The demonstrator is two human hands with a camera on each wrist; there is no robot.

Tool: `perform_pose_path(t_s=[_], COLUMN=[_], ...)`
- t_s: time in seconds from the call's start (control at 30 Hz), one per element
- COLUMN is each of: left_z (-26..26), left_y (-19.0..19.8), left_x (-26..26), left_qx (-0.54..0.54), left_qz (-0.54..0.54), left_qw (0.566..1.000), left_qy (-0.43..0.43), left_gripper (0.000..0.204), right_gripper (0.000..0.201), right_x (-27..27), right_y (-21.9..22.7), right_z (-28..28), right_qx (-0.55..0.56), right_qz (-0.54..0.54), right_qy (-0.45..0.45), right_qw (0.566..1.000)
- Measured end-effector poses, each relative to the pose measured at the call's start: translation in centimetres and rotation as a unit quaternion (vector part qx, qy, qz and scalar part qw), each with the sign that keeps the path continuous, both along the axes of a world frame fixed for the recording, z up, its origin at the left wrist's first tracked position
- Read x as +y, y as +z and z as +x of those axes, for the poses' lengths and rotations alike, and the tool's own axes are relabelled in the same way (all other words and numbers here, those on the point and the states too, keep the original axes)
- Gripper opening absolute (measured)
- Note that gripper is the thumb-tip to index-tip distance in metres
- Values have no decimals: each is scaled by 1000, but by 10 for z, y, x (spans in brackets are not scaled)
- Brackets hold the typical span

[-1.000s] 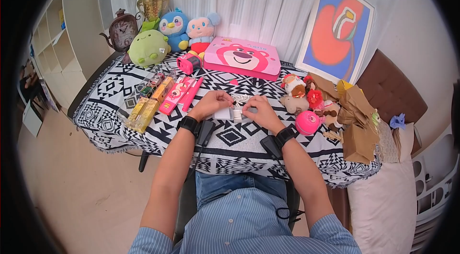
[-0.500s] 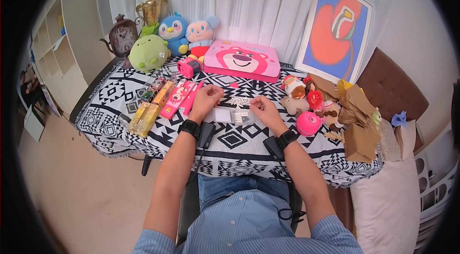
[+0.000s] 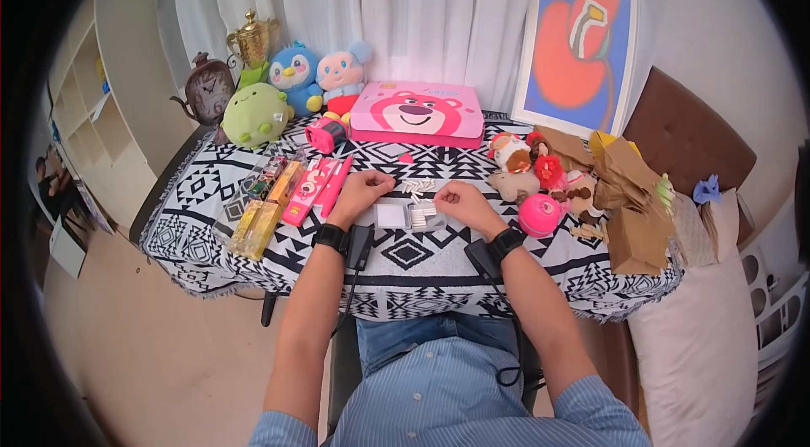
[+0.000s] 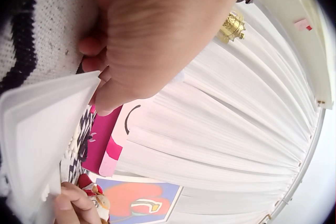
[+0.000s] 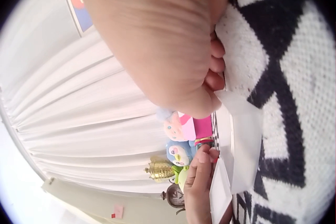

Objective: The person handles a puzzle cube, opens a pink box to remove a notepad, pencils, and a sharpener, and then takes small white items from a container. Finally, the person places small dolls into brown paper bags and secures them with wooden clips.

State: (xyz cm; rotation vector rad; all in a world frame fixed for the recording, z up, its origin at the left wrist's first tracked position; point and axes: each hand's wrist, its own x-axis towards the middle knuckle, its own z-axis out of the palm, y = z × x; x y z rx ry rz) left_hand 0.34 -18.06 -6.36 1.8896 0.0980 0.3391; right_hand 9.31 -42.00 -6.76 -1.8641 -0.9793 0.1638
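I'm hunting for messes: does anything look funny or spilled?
Little white sticks lie jumbled on the patterned cloth, like a spill, while others sit in the open plastic case. Brown paper at right looks crumpled.

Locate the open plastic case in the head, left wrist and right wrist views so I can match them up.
Head: the case lies near the middle, between the two hands.
Left wrist: the case looms large at the left, its lower part blurred.
Right wrist: the case sits right of centre, mostly in the lower half.
Shared landmark: the framed picture, upper right, bottom centre and top left respectively.
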Motion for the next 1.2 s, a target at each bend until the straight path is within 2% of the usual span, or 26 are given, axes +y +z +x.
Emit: perform_pose_path(t_s=[0.13,0.27,0.33,0.53,0.6,0.63,0.8,0.9,0.97,1.07,1.2], left_z=[2,11,16,29,33,38,44,43,42,41,32], left_y=[-5,3,9,29,25,20,21,23,22,20,29], left_x=[2,6,8,-10,-17,-16,-17,-17,-18,-18,-21], left_qx=[-4,15,14,-30,-49,-92,-66,-39,17,25,26], left_qz=[19,82,195,289,408,409,416,400,345,295,293], left_qw=[1000,995,972,951,904,898,896,906,929,946,950], left_qy=[-24,-55,-128,-110,-119,-133,-142,-135,-133,-129,-102], left_gripper=[18,19,20,21,21,19,16,15,14,14,13], right_gripper=[12,13,13,14,14,15,16,15,16,15,15], right_x=[-8,-11,-11,-14,-15,-14,-15,-14,-14,-13,-13], right_y=[2,7,5,7,3,1,6,3,1,-2,-2], right_z=[5,5,3,9,12,14,8,9,12,14,13], right_qx=[14,31,50,59,64,67,55,60,59,53,27], right_qz=[-6,-17,-12,-20,-9,-2,-25,11,-4,9,-2], right_qy=[31,40,39,55,57,62,55,53,64,70,66], right_qw=[999,999,998,997,996,996,997,997,996,996,997])
